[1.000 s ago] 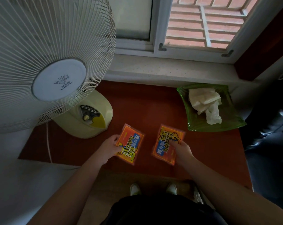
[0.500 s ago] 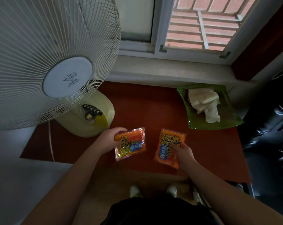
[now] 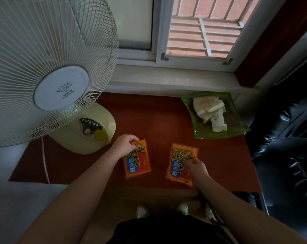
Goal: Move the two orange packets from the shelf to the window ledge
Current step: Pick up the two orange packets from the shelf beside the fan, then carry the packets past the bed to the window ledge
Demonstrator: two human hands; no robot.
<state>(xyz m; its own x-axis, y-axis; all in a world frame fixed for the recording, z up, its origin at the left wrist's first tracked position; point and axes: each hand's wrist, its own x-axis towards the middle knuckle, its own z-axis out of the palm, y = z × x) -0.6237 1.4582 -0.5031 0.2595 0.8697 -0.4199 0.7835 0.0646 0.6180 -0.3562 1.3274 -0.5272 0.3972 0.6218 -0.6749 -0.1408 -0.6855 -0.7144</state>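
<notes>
A: What is the biggest thing here?

B: The fan, at ten o'clock. Its base stands on the red shelf, probably to blow into the room. Behind the shelf, at twelve o'clock, runs the pale window ledge, and it looks bare.

A: And at two o'clock?

B: A green dish with white tissues in it, near the back corner of the shelf.

A: Where are the two packets?

B: Both are over the front part of the shelf, near six o'clock, side by side but apart. The left packet is pinched at its top corner by the left hand, fingers closed on it. The right hand grips the right packet at its side edge, thumb on top.

A: Why one hand for each?

B: I think so that both go together to the ledge in one reach. Whether the packets are lifted or lying flat, I cannot tell.
</notes>
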